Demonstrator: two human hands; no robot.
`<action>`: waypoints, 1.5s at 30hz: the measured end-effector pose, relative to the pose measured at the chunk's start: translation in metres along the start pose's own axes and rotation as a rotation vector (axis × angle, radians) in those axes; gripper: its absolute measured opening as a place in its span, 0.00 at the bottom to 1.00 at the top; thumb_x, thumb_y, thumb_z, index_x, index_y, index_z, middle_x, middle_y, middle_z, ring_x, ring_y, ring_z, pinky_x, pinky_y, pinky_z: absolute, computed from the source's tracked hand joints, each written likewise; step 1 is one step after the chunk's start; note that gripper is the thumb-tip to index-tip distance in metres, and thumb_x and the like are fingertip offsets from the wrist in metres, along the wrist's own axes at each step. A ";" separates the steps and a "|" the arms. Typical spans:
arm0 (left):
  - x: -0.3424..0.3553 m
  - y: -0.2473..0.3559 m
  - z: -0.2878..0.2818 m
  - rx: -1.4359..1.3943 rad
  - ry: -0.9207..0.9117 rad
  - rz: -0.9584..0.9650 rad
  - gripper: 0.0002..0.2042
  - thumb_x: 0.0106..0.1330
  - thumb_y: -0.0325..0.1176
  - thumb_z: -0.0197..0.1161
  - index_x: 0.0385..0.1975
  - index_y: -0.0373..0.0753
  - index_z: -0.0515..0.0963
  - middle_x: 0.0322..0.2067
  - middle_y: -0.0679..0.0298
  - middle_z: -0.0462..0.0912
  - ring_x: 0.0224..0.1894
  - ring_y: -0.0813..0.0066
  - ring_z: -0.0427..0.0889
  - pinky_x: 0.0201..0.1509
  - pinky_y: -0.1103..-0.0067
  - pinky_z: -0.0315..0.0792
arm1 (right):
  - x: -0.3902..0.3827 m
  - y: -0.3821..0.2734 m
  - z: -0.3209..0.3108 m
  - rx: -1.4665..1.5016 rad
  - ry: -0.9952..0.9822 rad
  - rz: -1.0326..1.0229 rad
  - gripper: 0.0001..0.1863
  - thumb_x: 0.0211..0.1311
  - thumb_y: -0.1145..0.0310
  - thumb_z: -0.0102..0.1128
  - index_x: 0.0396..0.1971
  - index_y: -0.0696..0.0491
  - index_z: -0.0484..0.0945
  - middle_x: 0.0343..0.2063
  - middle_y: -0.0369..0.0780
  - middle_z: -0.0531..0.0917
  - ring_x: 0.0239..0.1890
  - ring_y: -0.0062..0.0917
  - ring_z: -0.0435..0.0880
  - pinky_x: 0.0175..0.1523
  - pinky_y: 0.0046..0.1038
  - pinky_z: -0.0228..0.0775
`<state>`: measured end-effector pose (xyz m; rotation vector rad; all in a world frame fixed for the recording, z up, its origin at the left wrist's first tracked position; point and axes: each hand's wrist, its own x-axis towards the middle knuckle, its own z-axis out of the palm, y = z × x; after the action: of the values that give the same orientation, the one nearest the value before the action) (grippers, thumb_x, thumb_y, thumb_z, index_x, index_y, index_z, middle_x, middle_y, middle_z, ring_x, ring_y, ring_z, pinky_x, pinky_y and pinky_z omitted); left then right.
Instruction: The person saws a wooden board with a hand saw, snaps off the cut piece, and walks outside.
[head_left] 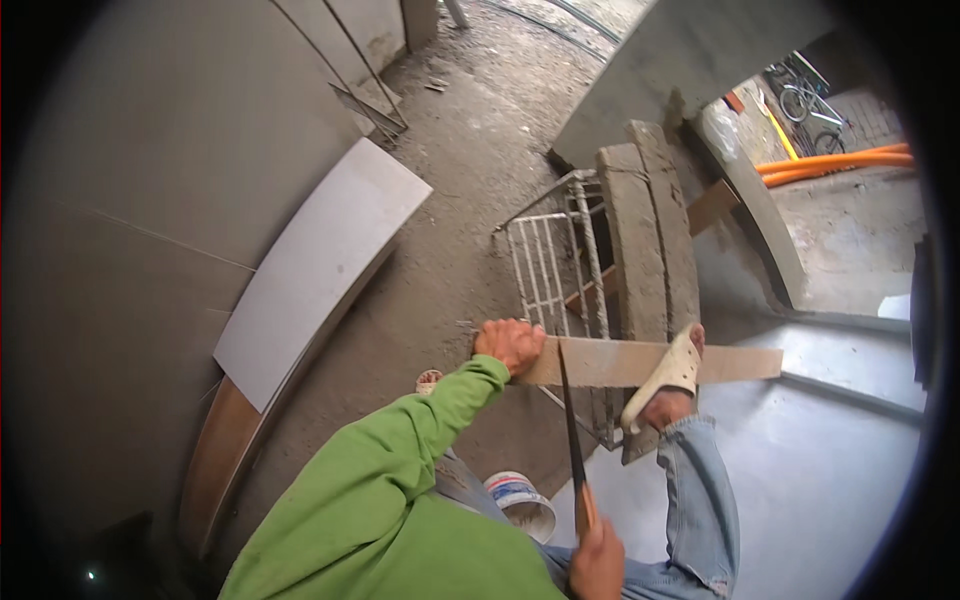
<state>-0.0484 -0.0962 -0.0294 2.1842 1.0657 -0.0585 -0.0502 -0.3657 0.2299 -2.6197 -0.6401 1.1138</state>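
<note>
A long, narrow light-brown board (625, 362) lies across a mud-caked plank bench. My left hand (511, 345) grips its left end, fingers wrapped over it. In my right hand (597, 562), low in the view, is the wooden handle of a handsaw (574, 440). The dark blade points away from me, its tip at the board's far edge just right of my left hand. My foot in a cream clog (672, 378) presses on the board farther right. Whether the blade has cut into the board I cannot tell.
The bench planks (645, 240) rest on a whitish metal frame (545, 260). Below stands a white bucket (522, 505). To the left, a pale sheet (325, 265) lies over a brown board (222, 435) along the wall. Orange pipes (835, 163) show through an opening at upper right.
</note>
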 end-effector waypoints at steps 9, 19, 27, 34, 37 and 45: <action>0.009 -0.002 -0.013 -0.018 -0.042 0.044 0.25 0.66 0.49 0.46 0.23 0.34 0.84 0.25 0.46 0.83 0.29 0.47 0.84 0.38 0.60 0.78 | 0.171 -0.017 0.057 -0.011 0.185 -0.231 0.21 0.75 0.57 0.37 0.34 0.59 0.74 0.31 0.58 0.79 0.37 0.59 0.77 0.40 0.52 0.66; -0.003 0.000 -0.007 0.010 -0.014 0.063 0.24 0.66 0.49 0.46 0.23 0.39 0.84 0.28 0.51 0.85 0.32 0.49 0.85 0.40 0.59 0.78 | 0.199 0.002 0.073 0.123 0.153 -0.164 0.19 0.71 0.56 0.44 0.42 0.55 0.78 0.32 0.57 0.82 0.38 0.58 0.80 0.47 0.50 0.72; 0.006 0.001 0.002 -0.019 -0.094 0.121 0.23 0.65 0.49 0.46 0.27 0.40 0.85 0.31 0.50 0.86 0.36 0.48 0.85 0.45 0.59 0.78 | 0.232 -0.023 0.074 0.131 0.239 -0.075 0.24 0.72 0.53 0.39 0.38 0.60 0.77 0.37 0.61 0.80 0.47 0.60 0.77 0.51 0.52 0.69; 0.005 0.016 -0.013 0.008 -0.078 0.138 0.22 0.64 0.48 0.46 0.28 0.40 0.85 0.32 0.49 0.85 0.36 0.48 0.85 0.47 0.61 0.78 | 0.260 -0.022 0.053 0.035 0.174 -0.218 0.28 0.73 0.51 0.36 0.41 0.64 0.75 0.43 0.61 0.79 0.48 0.60 0.76 0.53 0.52 0.68; 0.001 0.012 -0.018 -0.003 -0.142 0.070 0.25 0.65 0.50 0.46 0.29 0.36 0.85 0.31 0.45 0.85 0.36 0.44 0.85 0.49 0.59 0.77 | 0.195 -0.038 0.059 0.094 0.156 0.028 0.23 0.74 0.55 0.37 0.46 0.59 0.74 0.44 0.59 0.79 0.48 0.59 0.76 0.54 0.51 0.68; -0.001 0.013 -0.017 -0.026 -0.066 0.051 0.25 0.65 0.49 0.46 0.26 0.36 0.85 0.27 0.46 0.84 0.33 0.44 0.85 0.45 0.59 0.77 | -0.002 -0.061 -0.053 0.092 -0.112 -0.003 0.27 0.76 0.61 0.24 0.70 0.46 0.62 0.58 0.52 0.74 0.61 0.47 0.72 0.67 0.39 0.60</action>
<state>-0.0437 -0.0922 -0.0092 2.1704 0.9686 -0.0924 -0.0321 -0.3151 0.2898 -2.4927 -0.5993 1.2647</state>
